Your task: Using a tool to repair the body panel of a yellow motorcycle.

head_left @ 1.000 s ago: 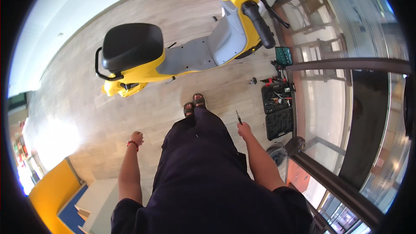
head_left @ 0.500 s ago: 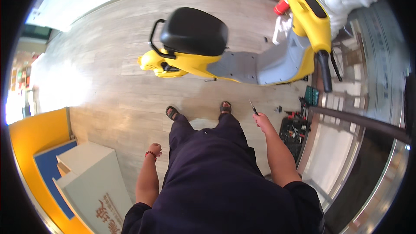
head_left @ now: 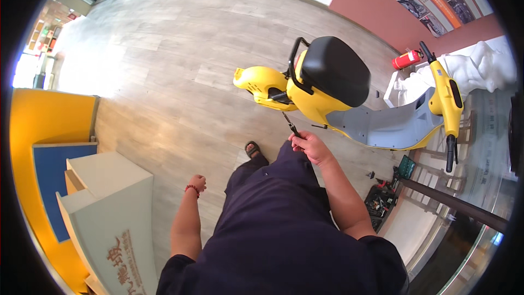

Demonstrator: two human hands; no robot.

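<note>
My right hand is closed around the dark handle of a slim tool. The tool has a thin metal shaft like a screwdriver's, pointing away from me, and its exact kind is too small to make out. Beyond it stands a yellow electric scooter with a black seat and a grey footboard; the hand appears apart from it. At my left side hangs my left hand, a red bead bracelet on its wrist. Its fingers are curled in, and nothing shows in them.
On the right, an open tool case lies on the floor near a green bit box. A red fire extinguisher and white wrapping are at the far right. A white counter stands left, before a yellow panel.
My view has shifted left, with the scooter and tool case now farther right in it. My right hand has come inward with the tool, in front of the scooter's rear. One sandal no longer shows.
</note>
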